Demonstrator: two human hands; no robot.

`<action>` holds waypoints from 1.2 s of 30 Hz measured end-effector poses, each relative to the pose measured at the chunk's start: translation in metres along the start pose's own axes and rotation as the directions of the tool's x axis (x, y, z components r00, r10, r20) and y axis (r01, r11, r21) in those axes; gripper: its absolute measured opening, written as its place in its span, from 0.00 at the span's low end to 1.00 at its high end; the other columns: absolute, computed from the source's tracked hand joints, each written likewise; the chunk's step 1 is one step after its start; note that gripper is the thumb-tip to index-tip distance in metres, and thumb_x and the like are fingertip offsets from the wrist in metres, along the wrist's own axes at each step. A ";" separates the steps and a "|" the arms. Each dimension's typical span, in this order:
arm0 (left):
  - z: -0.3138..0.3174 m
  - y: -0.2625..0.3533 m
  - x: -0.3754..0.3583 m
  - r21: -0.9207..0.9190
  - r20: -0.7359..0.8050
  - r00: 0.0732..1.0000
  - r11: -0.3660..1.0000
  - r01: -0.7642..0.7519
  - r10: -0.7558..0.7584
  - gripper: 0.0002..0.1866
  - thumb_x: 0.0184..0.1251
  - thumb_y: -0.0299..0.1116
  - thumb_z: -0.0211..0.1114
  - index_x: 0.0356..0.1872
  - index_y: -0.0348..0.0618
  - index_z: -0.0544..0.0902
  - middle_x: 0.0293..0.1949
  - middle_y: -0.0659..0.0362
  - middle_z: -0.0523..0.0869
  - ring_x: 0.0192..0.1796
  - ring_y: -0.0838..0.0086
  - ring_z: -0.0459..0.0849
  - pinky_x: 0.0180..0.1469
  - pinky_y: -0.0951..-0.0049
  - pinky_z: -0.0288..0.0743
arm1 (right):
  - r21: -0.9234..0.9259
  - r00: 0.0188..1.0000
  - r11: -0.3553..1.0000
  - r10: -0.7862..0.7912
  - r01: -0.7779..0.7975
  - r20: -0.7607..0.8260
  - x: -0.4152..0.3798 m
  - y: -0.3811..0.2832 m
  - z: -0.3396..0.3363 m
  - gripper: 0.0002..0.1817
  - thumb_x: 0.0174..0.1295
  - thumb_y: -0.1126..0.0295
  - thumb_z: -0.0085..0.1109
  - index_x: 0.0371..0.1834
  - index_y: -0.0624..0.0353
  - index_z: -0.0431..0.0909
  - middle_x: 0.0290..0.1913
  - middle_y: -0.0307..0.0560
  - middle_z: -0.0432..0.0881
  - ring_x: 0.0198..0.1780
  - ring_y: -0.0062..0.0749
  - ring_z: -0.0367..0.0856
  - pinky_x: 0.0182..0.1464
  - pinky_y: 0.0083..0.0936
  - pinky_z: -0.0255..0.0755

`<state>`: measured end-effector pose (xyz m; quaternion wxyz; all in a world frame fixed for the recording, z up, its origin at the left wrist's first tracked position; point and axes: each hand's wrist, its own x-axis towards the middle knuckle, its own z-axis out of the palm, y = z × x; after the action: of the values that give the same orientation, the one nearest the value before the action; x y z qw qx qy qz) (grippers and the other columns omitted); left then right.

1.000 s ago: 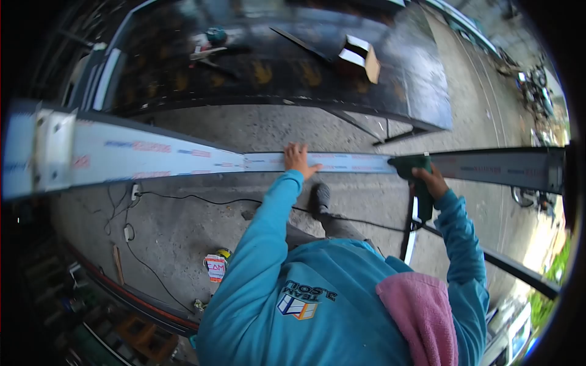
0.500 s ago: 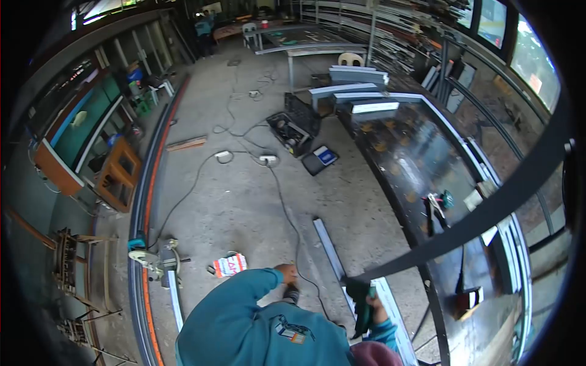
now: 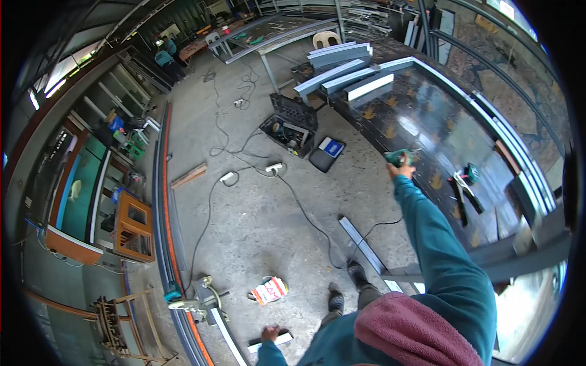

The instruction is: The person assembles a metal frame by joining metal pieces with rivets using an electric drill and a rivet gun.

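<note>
At the near edge of the dark work table, my right hand is closed around a green tool, whose far end points over the tabletop. Low in the view, my left hand overlaps a short white and dark piece; its fingers are too small to read, so whether it grips the piece is unclear. Pliers or clamps with dark handles lie on the table beside another green tool. A printed container stands on the floor above my left hand.
An open toolbox and a blue-and-black case lie on the floor. Cables cross it around a white power strip. A cutting machine stands at the lower left beside long profiles. Two people are far back.
My right hand has moved up and forward with the green tool to the table edge. My left hand has moved down and left in view. The view has shifted, and the long dark strip hangs lower.
</note>
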<state>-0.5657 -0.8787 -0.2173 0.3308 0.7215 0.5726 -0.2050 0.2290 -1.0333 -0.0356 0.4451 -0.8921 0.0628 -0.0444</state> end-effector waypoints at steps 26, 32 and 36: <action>0.009 0.183 -0.028 -0.368 0.082 0.997 0.929 0.028 0.003 0.30 0.52 0.54 0.70 0.43 0.34 0.79 0.37 0.52 0.86 0.40 0.67 0.84 0.45 0.69 0.77 | -0.788 0.994 0.615 0.101 -0.034 0.036 0.203 0.172 -0.102 0.50 0.45 0.49 0.63 0.72 0.46 0.49 0.70 0.56 0.57 0.71 0.48 0.53 0.71 0.45 0.44; 0.014 0.180 -0.042 -0.352 0.151 0.988 0.932 0.090 -0.039 0.31 0.52 0.57 0.68 0.42 0.35 0.79 0.40 0.51 0.85 0.45 0.65 0.83 0.50 0.68 0.75 | -0.714 0.869 0.559 0.475 -0.421 -0.140 0.191 0.163 -0.153 0.51 0.41 0.54 0.65 0.71 0.45 0.49 0.70 0.52 0.54 0.69 0.48 0.57 0.69 0.39 0.53; 0.024 0.167 -0.057 -0.367 0.163 0.984 0.921 0.132 -0.076 0.32 0.52 0.59 0.68 0.41 0.35 0.79 0.38 0.51 0.85 0.42 0.67 0.84 0.47 0.68 0.76 | -0.789 0.949 0.563 0.306 -0.247 -0.078 0.194 0.249 -0.172 0.50 0.39 0.59 0.67 0.69 0.47 0.51 0.66 0.49 0.60 0.68 0.47 0.60 0.67 0.44 0.56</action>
<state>-0.4178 -0.9563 -0.1553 0.4925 0.5964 0.6131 -0.1609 0.3798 -1.3467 -0.1271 0.0095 -0.9758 0.1997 0.0881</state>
